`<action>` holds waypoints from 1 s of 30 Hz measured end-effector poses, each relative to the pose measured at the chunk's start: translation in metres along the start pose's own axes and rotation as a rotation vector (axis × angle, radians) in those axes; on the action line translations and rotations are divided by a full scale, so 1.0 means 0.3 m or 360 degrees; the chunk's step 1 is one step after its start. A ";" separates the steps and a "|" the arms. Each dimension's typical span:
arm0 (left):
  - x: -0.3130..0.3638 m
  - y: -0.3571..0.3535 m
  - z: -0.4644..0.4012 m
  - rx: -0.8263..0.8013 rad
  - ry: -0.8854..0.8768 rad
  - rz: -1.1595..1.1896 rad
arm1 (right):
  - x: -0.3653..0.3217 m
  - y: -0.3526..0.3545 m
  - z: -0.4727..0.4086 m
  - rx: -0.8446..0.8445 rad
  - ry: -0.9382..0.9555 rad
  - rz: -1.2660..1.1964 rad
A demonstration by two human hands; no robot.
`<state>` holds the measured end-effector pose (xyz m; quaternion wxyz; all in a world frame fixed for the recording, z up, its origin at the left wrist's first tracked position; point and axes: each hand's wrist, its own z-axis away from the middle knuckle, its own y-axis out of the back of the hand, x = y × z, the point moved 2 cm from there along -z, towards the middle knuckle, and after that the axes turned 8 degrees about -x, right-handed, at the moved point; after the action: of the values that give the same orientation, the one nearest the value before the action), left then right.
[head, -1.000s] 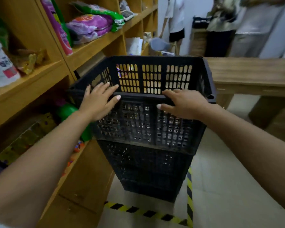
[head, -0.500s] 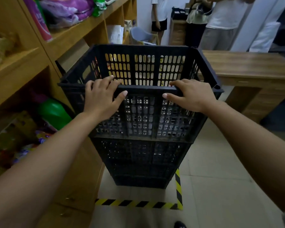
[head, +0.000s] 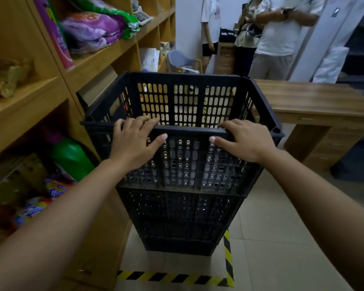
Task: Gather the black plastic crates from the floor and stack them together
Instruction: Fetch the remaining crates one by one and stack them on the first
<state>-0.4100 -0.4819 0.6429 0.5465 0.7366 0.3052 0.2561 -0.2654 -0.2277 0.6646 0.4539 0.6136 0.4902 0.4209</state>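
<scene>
Black plastic crates (head: 181, 164): stacked on the floor (head: 282, 238), close against the wooden shelving (head: 105, 59) on the left, standing inside a corner marked by yellow-and-black tape (head: 227, 255).

Left hand (head: 135, 143): fingers hooked over the near rim of the top crate (head: 185, 106), thumb laid on the outer wall. Right hand (head: 248, 139): same hold on the same rim, further toward the right corner. Neither spread flat; both gripping.

Risks, as judged:
- Stack tall and narrowing toward the base; likely to tip toward the near side if pulled by the near rim only.
- Top crate seated or merely perched: cannot tell. If unseated, liable to slide off under a push.
- Shelf edge just beside the left wall of the stack; possible snag, or goods knocked, if swung left.
- Fingers inside the rim; pinch risk if the top crate drops further into the one beneath.

Count:
- Crates: at least three tiers visible; exact number uncertain, lower walls dark.
- Hands: two.
- Bystanders (head: 271, 38) at the back: three, well apart from the stack.
- Green bottle (head: 72, 158) on lower shelf: one.
- Wooden tabletop (head: 315, 101) to the right: one.
</scene>
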 end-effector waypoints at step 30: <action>0.001 0.033 -0.045 -0.0084 0.0008 0.0050 | -0.002 -0.009 -0.019 0.0175 -0.0061 0.0002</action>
<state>-0.4177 -0.4749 0.6561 0.5609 0.7260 0.2880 0.2745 -0.2715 -0.2272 0.6632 0.4285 0.6458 0.5034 0.3820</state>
